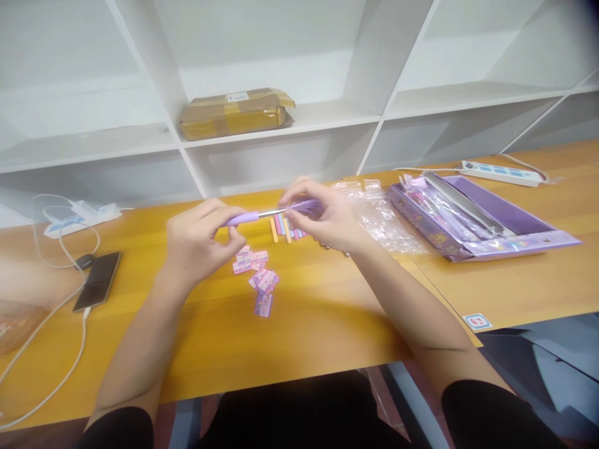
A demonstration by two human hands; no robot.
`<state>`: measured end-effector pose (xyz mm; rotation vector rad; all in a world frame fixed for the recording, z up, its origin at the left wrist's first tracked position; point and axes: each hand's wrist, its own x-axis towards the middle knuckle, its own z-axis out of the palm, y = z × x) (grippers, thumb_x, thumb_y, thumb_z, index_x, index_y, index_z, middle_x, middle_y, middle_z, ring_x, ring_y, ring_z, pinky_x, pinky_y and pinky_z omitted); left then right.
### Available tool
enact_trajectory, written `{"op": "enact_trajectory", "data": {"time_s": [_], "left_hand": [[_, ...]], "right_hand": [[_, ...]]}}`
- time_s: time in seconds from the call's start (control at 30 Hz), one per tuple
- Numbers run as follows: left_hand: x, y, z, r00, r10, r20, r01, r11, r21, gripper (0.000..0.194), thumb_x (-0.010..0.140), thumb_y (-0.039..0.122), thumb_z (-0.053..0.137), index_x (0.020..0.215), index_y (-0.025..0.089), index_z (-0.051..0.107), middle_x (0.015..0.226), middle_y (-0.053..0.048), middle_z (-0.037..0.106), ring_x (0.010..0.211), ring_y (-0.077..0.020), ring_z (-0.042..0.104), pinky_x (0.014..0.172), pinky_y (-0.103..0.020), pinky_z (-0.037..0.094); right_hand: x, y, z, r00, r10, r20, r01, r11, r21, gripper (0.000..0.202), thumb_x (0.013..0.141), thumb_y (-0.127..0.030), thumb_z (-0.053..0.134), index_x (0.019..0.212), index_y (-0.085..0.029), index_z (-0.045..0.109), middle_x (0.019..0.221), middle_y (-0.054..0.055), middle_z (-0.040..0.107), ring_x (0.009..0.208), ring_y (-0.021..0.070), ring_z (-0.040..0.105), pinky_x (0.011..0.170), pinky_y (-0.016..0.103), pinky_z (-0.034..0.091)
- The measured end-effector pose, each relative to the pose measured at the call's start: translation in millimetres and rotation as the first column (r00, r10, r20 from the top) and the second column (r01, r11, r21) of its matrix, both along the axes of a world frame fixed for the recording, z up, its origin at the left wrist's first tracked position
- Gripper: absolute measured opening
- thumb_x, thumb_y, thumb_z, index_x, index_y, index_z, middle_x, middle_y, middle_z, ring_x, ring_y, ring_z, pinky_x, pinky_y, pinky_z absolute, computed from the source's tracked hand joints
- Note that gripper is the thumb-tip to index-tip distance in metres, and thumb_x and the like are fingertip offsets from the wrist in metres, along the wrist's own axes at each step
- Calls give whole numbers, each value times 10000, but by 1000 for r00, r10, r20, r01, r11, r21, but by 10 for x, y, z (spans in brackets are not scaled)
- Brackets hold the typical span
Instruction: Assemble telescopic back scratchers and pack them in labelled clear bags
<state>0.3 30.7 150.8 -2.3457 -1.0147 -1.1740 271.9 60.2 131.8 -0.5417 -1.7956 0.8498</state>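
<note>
My left hand [201, 240] pinches one end of a slim purple stick [243, 218] that has a shiny metal middle section. My right hand [327, 215] is closed round its other, purple end, partly hidden by the fingers. The stick is held nearly level above the table. Under my right hand lie several pastel sticks [274, 231] in yellow, pink and blue, partly covered by it. Just below my left hand, small pink and purple printed cards [266, 280] lie in a loose, overlapping cluster.
Clear plastic bags [381, 218] lie right of my hands, beside an open purple box [496, 209] with wrapped items. A phone [98, 280] with a white cable is at left. Power strips [503, 173] sit along the back. A taped parcel [236, 113] rests on the white shelf.
</note>
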Motion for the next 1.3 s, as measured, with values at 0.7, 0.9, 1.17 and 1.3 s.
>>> {"op": "enact_trajectory", "data": {"time_s": [0.7,0.9,1.17,1.3], "left_hand": [[59,-12,-30,1000,-21,23,21,1000,-20,394,823,69,642,1073,279,863,878,5,808,631,-140,623,600,-310,462],[62,-16,-27,1000,2,25,-1,999,-43,374,830,85,647,1058,282,867,879,8,818,624,-138,608,605,-304,468],[64,-21,-12,1000,1,23,0,1000,-23,359,824,83,647,1042,257,873,851,8,811,616,-123,598,613,-281,462],[61,-23,-3,1000,-9,18,10,1000,-19,362,833,81,644,1047,259,874,852,8,812,610,-123,596,614,-281,466]], "right_hand": [[-32,32,-64,999,23,-24,-23,999,25,115,1021,-326,789,1079,-240,741,1112,25,685,780,102,660,658,267,553],[-44,21,-64,998,44,-36,-43,999,31,68,1024,-264,775,1077,-233,744,1113,16,681,758,86,664,685,266,562],[-69,56,-111,997,65,-52,-60,995,85,49,1042,-229,735,1089,-221,743,1122,20,683,711,70,654,654,248,571],[-56,43,-88,998,55,-36,-53,996,75,48,1040,-233,745,1086,-220,741,1125,27,685,745,81,664,676,250,578]]}}
